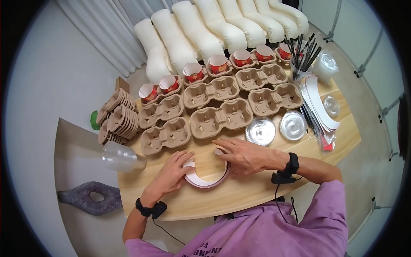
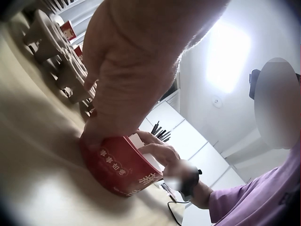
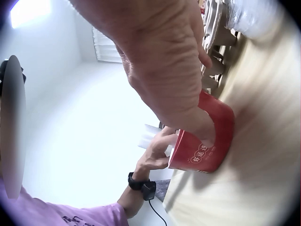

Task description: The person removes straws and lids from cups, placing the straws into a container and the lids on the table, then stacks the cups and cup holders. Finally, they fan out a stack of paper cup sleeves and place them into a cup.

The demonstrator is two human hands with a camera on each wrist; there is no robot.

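A red paper cup sleeve with a white inside stands curved in an open C near the table's front edge. Gold-toned lettering runs along its red outside, clear in the left wrist view on the sleeve. My left hand grips one end of it. At the other end my right hand holds on, and in the right wrist view its thumb presses the red outer face of the sleeve. Fingers of both hands reach inside the curve, partly hidden. Pulp cup carriers sit just beyond the hands.
Red sleeves stand in the back row of carriers. Stacked clear cups lie at the left by a carrier stack. To the right are two clear lids, flat white sleeves and black straws.
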